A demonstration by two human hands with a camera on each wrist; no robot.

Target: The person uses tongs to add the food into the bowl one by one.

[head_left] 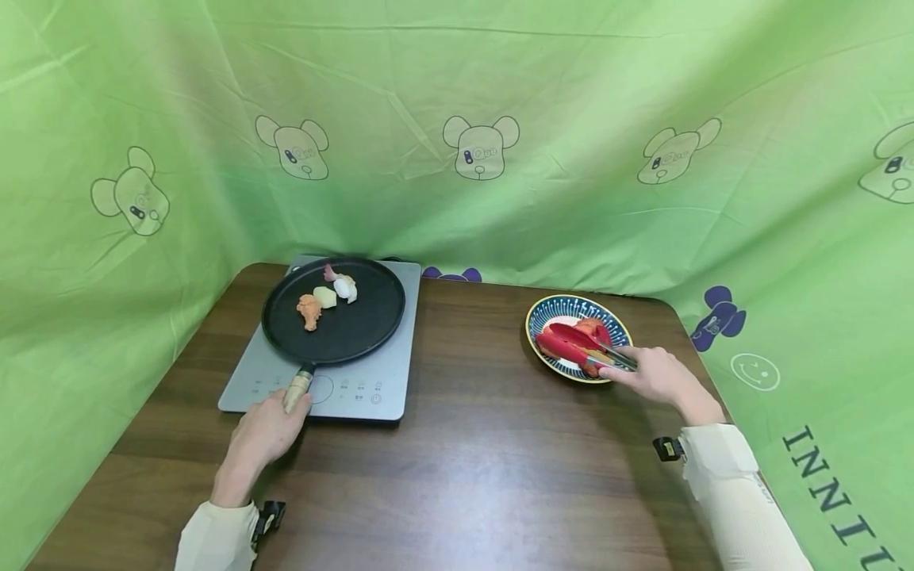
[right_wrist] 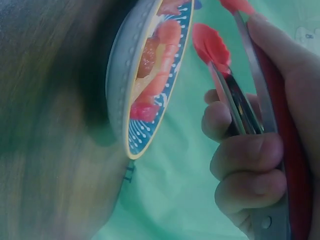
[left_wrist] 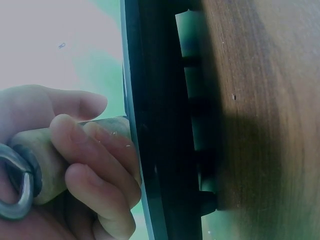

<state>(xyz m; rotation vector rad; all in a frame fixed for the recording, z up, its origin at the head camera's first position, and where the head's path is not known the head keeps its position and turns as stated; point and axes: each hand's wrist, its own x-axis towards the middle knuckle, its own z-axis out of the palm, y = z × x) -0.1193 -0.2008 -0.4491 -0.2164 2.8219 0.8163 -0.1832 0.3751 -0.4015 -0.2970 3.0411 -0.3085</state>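
My left hand (head_left: 266, 434) grips the pale handle (head_left: 297, 387) of a flat black pan (head_left: 357, 329); in the left wrist view, curled fingers (left_wrist: 102, 185) wrap it near its metal ring (left_wrist: 22, 192). Lying in the pan are an orange-brown drumstick-shaped piece (head_left: 309, 310), a pale yellow chunk (head_left: 324, 297) and a white piece (head_left: 345, 289) beside a pinkish bit. On the right, my right hand (head_left: 660, 379) holds red-tipped metal tongs (head_left: 571, 342) above a blue-patterned bowl (head_left: 540, 316). Their tips stand apart in the right wrist view. The bowl holds reddish-orange food pieces (right_wrist: 167, 50).
Beneath the pan is a grey induction cooker (head_left: 389, 388) with touch controls along its front. Brown wooden table (head_left: 471, 428) stretches between cooker and bowl. Green cloth (head_left: 385, 206) with printed bear heads hangs behind and along both sides.
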